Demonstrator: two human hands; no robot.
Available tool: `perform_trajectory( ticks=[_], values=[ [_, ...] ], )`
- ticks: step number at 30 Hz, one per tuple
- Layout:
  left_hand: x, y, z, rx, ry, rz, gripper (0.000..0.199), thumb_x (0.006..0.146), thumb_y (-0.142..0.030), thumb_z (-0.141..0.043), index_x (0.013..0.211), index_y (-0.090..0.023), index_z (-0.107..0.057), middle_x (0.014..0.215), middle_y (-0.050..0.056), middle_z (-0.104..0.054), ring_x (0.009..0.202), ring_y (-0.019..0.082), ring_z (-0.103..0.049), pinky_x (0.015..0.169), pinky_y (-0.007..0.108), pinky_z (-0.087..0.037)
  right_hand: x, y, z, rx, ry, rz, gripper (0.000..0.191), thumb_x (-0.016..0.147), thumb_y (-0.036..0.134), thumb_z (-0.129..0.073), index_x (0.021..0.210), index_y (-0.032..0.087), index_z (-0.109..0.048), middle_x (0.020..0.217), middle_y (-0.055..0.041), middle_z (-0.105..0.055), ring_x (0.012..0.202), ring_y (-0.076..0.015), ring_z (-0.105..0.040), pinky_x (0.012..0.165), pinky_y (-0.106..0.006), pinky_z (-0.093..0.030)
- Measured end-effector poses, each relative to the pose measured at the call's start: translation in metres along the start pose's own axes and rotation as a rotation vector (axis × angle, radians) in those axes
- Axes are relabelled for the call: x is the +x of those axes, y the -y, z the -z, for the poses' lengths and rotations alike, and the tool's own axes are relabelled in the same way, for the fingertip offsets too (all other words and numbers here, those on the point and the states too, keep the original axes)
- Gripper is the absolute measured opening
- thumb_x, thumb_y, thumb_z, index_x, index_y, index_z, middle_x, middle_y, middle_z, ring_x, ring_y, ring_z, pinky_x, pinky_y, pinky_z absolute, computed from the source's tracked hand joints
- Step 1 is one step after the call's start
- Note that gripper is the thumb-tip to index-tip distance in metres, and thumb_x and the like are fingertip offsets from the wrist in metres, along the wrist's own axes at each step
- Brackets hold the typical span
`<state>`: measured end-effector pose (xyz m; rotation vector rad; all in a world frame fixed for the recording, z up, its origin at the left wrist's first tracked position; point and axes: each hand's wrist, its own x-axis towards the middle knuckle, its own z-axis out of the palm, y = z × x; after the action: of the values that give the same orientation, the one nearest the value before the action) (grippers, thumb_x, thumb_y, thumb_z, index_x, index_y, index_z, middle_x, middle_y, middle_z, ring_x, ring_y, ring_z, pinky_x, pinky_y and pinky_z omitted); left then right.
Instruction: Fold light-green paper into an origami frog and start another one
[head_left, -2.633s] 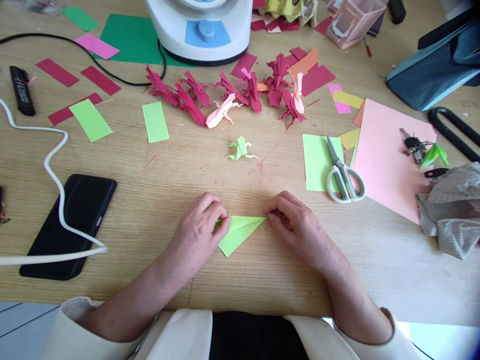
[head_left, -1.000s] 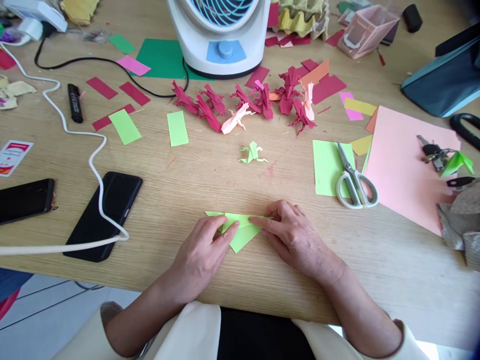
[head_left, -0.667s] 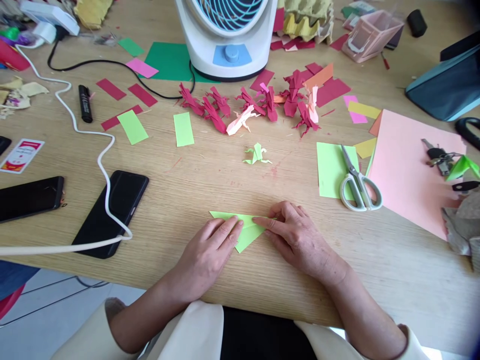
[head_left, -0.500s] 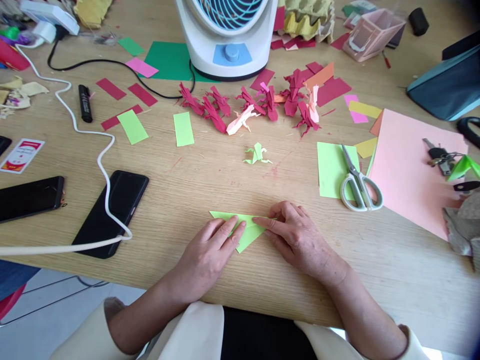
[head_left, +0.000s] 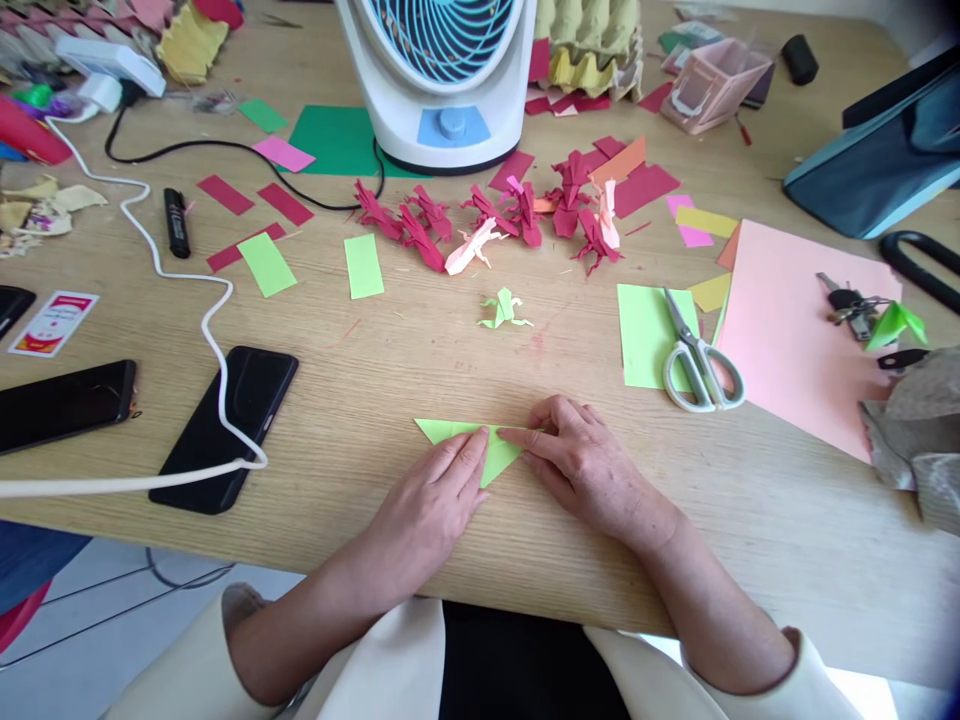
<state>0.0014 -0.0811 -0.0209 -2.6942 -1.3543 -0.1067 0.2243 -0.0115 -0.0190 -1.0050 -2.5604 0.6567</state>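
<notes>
A light green paper (head_left: 501, 456), folded into a triangle, lies on the table near its front edge. Its long edge faces away from me and the point towards me. My left hand (head_left: 439, 485) presses the left and middle part of the triangle, fingers together on top and covering much of it. At the right end, my right hand (head_left: 581, 465) holds the paper with its index finger stretched along the upper edge; the thumb is tucked beneath the hand. Beyond my hands sits a small light green origami frog (head_left: 505, 308).
Scissors (head_left: 701, 360) rest on a green sheet (head_left: 637, 335) at right, beside a large pink sheet (head_left: 795, 330). Several red folded figures (head_left: 525, 215) lie before a white fan (head_left: 450, 125). At left, a white cable (head_left: 217, 335) crosses a black phone (head_left: 225, 430).
The view has shifted slightly. My left fingers have closed together and slid right along the fold, now meeting the right index fingertip. The right hand keeps its place on the paper.
</notes>
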Motion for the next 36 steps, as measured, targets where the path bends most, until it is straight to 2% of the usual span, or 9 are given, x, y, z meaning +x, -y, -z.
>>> perform_trajectory(
  ticks=[5, 8, 13, 18, 23, 29, 36],
  values=[
    [0.005, -0.005, 0.002, 0.05, 0.013, 0.002, 0.045, 0.102, -0.03, -0.042, 0.132, 0.0, -0.055, 0.133, 0.019, -0.061, 0.121, 0.025, -0.058, 0.104, 0.035, -0.044, -0.006, -0.007, 0.009, 0.179, -0.053, -0.079, 0.031, 0.097, 0.017, -0.049, 0.125, 0.02, -0.061, 0.107, -0.0104, -0.053, 0.094, -0.0198, -0.057, 0.085, -0.037, -0.051],
    [0.009, -0.008, 0.003, 0.077, 0.067, 0.012, 0.051, 0.102, -0.036, -0.041, 0.14, -0.003, -0.049, 0.137, 0.019, -0.058, 0.123, 0.026, -0.055, 0.104, 0.036, -0.042, -0.009, -0.012, 0.014, 0.213, -0.092, -0.12, 0.025, 0.097, 0.017, -0.05, 0.119, 0.019, -0.062, 0.107, -0.0098, -0.054, 0.092, -0.0194, -0.058, 0.085, -0.036, -0.052],
    [0.012, -0.012, 0.005, 0.044, 0.163, 0.049, 0.065, 0.098, -0.047, -0.046, 0.148, -0.005, -0.041, 0.141, 0.018, -0.054, 0.121, 0.028, -0.054, 0.105, 0.038, -0.04, -0.01, -0.011, 0.017, 0.229, -0.077, -0.125, 0.017, 0.097, 0.017, -0.049, 0.106, 0.018, -0.064, 0.107, -0.0094, -0.054, 0.092, -0.0189, -0.059, 0.085, -0.035, -0.051],
    [0.014, -0.015, 0.007, 0.043, 0.202, 0.078, 0.072, 0.095, -0.056, -0.048, 0.151, -0.011, -0.039, 0.141, 0.015, -0.054, 0.122, 0.028, -0.051, 0.104, 0.038, -0.043, -0.011, -0.008, 0.021, 0.243, -0.069, -0.126, 0.023, 0.097, 0.016, -0.049, 0.115, 0.02, -0.064, 0.108, -0.0093, -0.054, 0.094, -0.019, -0.059, 0.085, -0.035, -0.052],
    [0.015, -0.018, 0.009, 0.053, 0.183, 0.099, 0.073, 0.091, -0.058, -0.053, 0.152, -0.02, -0.039, 0.138, 0.013, -0.056, 0.119, 0.028, -0.052, 0.099, 0.037, -0.048, -0.013, -0.008, 0.023, 0.247, -0.029, -0.04, 0.034, 0.096, 0.009, -0.046, 0.119, 0.024, -0.066, 0.108, -0.0093, -0.054, 0.093, -0.0187, -0.059, 0.083, -0.035, -0.053],
    [0.016, -0.02, 0.01, 0.058, 0.19, 0.125, 0.075, 0.089, -0.059, -0.056, 0.151, -0.021, -0.04, 0.139, 0.011, -0.055, 0.118, 0.028, -0.051, 0.099, 0.037, -0.05, -0.015, -0.006, 0.025, 0.187, 0.015, 0.006, 0.037, 0.096, 0.009, -0.046, 0.121, 0.025, -0.067, 0.112, -0.0107, -0.056, 0.099, -0.0212, -0.059, 0.087, -0.04, -0.053],
    [0.016, -0.021, 0.01, 0.049, 0.21, 0.124, 0.072, 0.091, -0.056, -0.054, 0.152, -0.021, -0.037, 0.152, 0.008, -0.046, 0.123, 0.029, -0.05, 0.098, 0.038, -0.051, -0.019, 0.0, 0.026, 0.104, 0.051, 0.022, 0.035, 0.096, 0.009, -0.046, 0.122, 0.022, -0.064, 0.114, -0.0123, -0.056, 0.107, -0.0241, -0.056, 0.092, -0.044, -0.053]
  ],
)
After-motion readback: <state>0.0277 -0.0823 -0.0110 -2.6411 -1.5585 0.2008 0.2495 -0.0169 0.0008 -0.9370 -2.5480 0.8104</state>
